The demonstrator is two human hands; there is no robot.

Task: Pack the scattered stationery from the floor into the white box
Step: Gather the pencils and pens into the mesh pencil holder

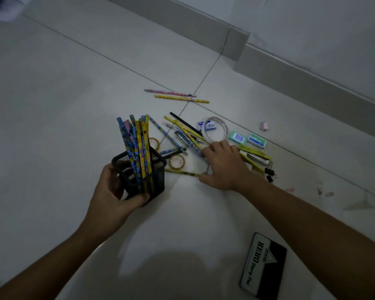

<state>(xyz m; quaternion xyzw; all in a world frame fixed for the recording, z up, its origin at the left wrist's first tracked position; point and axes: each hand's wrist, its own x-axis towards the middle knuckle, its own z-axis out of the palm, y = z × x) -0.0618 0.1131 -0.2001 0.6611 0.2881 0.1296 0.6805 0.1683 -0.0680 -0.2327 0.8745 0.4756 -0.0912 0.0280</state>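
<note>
My left hand (115,191) grips a black mesh pencil cup (148,172) just above the floor; several blue and yellow patterned pencils (136,144) stand in it. My right hand (222,165) lies palm down over the pile of loose pencils and pens (183,135), fingertips on a metal pen and thumb at the end of a yellow pencil (181,172). Whether it holds one I cannot tell. Two small tape rolls (177,162) lie between the cup and that hand. A pink pencil (170,92) and a yellow pencil (181,98) lie farther off. The white box is not in view.
A large clear tape ring (216,129), small staple boxes (257,140), a pink eraser (264,126), yellow-green items and black binder clips (270,172) lie right of the pile. A black-and-silver stamp pad tin (263,265) sits near my right forearm. A skirting board (312,83) runs behind.
</note>
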